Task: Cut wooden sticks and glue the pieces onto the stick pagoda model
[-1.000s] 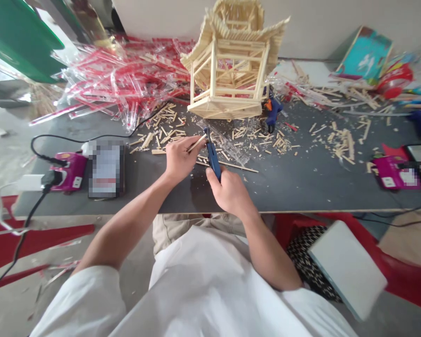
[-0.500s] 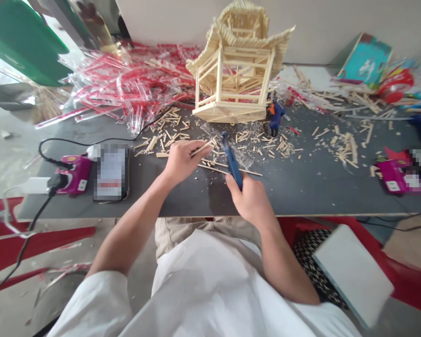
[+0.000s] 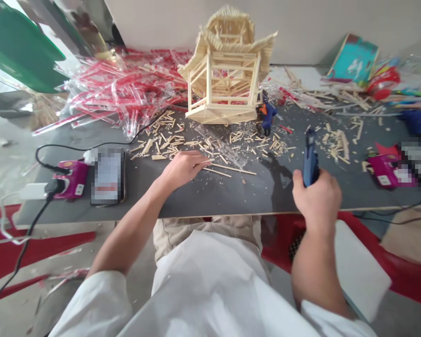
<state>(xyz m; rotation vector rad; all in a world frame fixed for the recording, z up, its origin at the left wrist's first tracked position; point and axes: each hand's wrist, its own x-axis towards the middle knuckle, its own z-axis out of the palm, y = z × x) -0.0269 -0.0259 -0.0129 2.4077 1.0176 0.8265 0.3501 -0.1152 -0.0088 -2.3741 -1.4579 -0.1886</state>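
Note:
My left hand rests on the dark table and pinches a thin wooden stick between its fingertips. Off to the right, my right hand is closed round a blue hand tool, held upright above the table's front edge. A pagoda-like model built of wooden sticks stands at the back middle. Cut stick pieces lie scattered in front of it. Two longer sticks lie just right of my left hand.
A heap of clear and red plastic wrappers fills the back left. A phone and a purple device with cables lie at the left. Another purple device sits at the right. A blue glue gun stands beside the model.
My right hand has swung the blue tool away from the stick, far to the right. My left hand has lowered the stick towards the table.

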